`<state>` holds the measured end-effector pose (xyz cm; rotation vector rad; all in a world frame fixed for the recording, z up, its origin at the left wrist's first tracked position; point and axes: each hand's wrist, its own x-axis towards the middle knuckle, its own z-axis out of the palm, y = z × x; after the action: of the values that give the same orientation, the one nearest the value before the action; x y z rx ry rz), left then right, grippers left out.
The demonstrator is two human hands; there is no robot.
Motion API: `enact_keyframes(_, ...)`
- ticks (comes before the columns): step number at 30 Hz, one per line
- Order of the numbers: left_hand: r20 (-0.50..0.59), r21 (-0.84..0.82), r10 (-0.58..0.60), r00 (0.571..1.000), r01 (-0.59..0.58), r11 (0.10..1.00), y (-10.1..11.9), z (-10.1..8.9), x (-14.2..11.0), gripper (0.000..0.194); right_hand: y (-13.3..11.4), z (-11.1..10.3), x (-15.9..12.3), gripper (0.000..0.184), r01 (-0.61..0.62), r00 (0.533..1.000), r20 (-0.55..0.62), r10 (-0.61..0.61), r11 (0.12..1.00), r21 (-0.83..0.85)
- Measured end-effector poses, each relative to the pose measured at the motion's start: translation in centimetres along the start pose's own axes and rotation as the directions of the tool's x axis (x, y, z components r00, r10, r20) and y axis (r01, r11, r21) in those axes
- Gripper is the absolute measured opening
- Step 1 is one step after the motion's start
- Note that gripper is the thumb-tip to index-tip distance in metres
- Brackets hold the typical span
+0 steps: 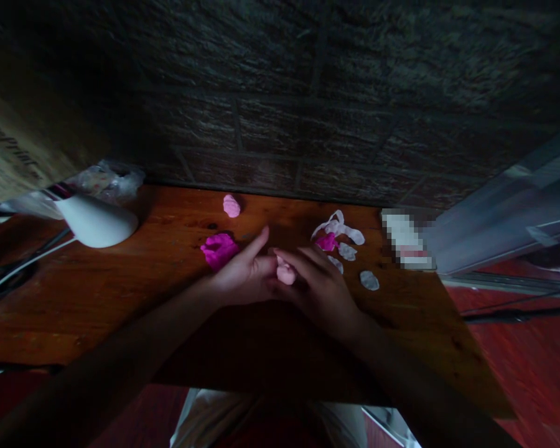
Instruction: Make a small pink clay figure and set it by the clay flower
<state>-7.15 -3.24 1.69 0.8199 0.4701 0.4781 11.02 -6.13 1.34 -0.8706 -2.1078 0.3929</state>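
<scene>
A pale pink lump (286, 274) that looks like modelling clay is between my two hands above the wooden table. My right hand (324, 286) curls its fingers around the lump. Bearing against it from the other side are the fingers of my left hand (245, 277), whose thumb points up and away. Left of that hand lies a crumpled magenta clay piece (218, 249); farther back sits another pink lump (231, 206). Beyond my right hand are a small magenta piece (327, 242), a looped whitish strip (354, 236) and several pale flat scraps (369, 280).
A white cone-shaped object (98, 221) with a cable stands at the left, near a cardboard box (32, 118) and clear plastic wrapping (114, 180). A dark brick-patterned wall (270, 143) borders the table's (168, 218) back. A blurred-out white item (407, 239) lies at the right.
</scene>
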Motion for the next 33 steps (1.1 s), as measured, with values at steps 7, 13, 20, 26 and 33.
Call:
enact_keyframes(7,-0.183,0.080,-0.005,0.983,0.020,0.997,0.5,-2.1,-0.2,0.073,-2.0,-1.5,0.6,0.010,-0.421,0.889,0.104,0.447,0.705,0.570)
enact_keyframes(13,-0.428,0.146,0.235,0.873,-0.190,0.971,2.2,-2.0,-0.3,0.066,-2.1,-0.7,0.6,0.030,-0.552,0.783,0.341,0.521,0.328,0.766)
enact_keyframes(20,-0.575,0.240,0.334,0.747,-0.236,0.942,2.7,-0.9,-0.3,0.071,-2.1,-0.5,0.6,0.040,-0.601,0.709,0.523,0.473,0.016,0.799)
enact_keyframes(26,-0.642,0.353,0.418,0.642,-0.236,0.905,2.5,-1.5,-0.1,0.067,-1.8,0.1,0.7,0.060,-0.665,0.564,0.620,0.545,-0.145,0.733)
enact_keyframes(33,-0.656,0.443,0.496,0.569,-0.241,0.863,2.3,-0.8,-0.1,0.062,-2.5,0.6,0.0,0.045,-0.609,0.676,0.572,0.465,-0.083,0.788)
